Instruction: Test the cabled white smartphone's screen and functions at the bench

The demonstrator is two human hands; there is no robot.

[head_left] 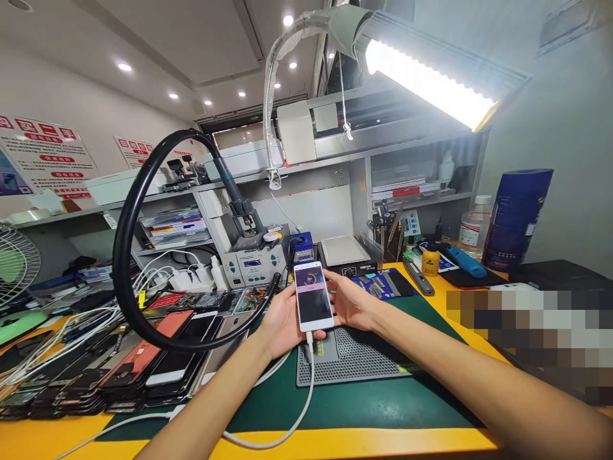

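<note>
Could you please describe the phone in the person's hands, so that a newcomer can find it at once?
Start from the yellow table and its green mat. Above the mat, the left hand and right hand hold up a white-edged phone. Unlike the piled phones at the left, it has a lit screen and a white cable plugged into its lower end.

Repair workshop, stacked phones (129, 367), rework station (256, 263)

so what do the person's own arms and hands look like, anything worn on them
The left hand and right hand are bare, with no gloves. Both forearms are uncovered as far as they show, without sleeves, and no watch or bracelet is visible.
</note>
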